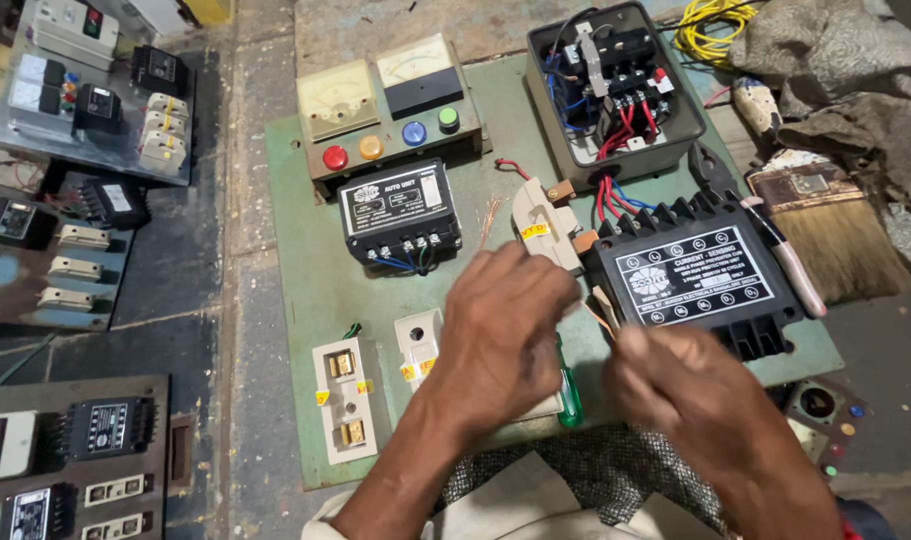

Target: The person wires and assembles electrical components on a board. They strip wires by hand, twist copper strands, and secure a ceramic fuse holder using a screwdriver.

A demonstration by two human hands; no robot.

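Counts on green board (306,250) and around it:
- Hands: 2, left (501,325), right (686,395).
- Dial meters: 2, cream (338,97), (417,62).
- Round lamps: 4; red (335,157), orange (371,147), blue (414,133), green (449,118).
- Black units on board: 2, small (398,210), large (698,272).
- Open grey box: 1 (616,85).
- Cream fuse holders on board: 3 in view (344,398), (418,345), (544,222).
- Green-handled screwdriver: 1 (570,392).
- Brush: 1 (826,225).
- Yellow wire coil: 1 (714,28).
- Other panels, far left: 3 (96,90), (51,255), (71,460).
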